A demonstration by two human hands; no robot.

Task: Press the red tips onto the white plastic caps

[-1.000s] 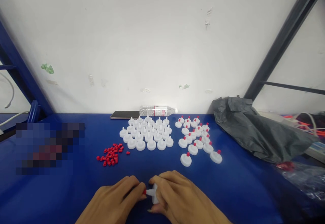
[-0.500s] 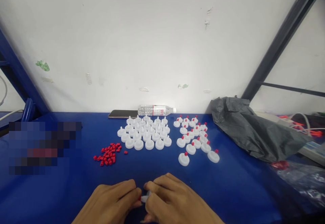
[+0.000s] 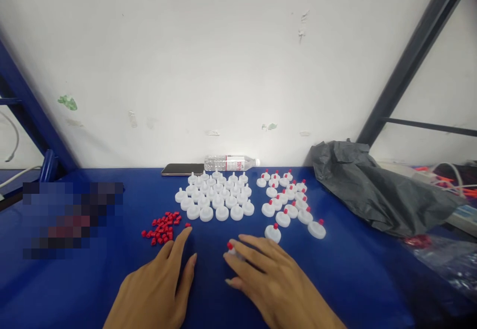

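My right hand (image 3: 270, 274) has its fingers round a white nozzle cap with a red tip (image 3: 231, 249); most of that cap is hidden behind the fingers. Thumb and forefinger apart, my left hand (image 3: 160, 279) is open and holds nothing. Its fingertip reaches a lone red tip cap (image 3: 188, 225), and whether it touches cannot be told. Just left of that finger lies a loose pile of small red tip caps (image 3: 162, 228). Beyond the hands stand several bare white nozzle caps (image 3: 222, 212) in a group. To their right are several white nozzle caps with red tips (image 3: 273, 233).
A clear plastic bottle (image 3: 234, 163) and a dark phone (image 3: 182, 169) lie along the wall at the back of the blue table (image 3: 208, 279). On the right are a grey plastic bag (image 3: 376, 190) and a clear bag (image 3: 447, 264). A blurred patch covers the left side.
My hands have parted. The left one let go and moved forward to the red tip caps, opening. My right hand moved forward and right with the nozzle cap, whose red tip now shows.
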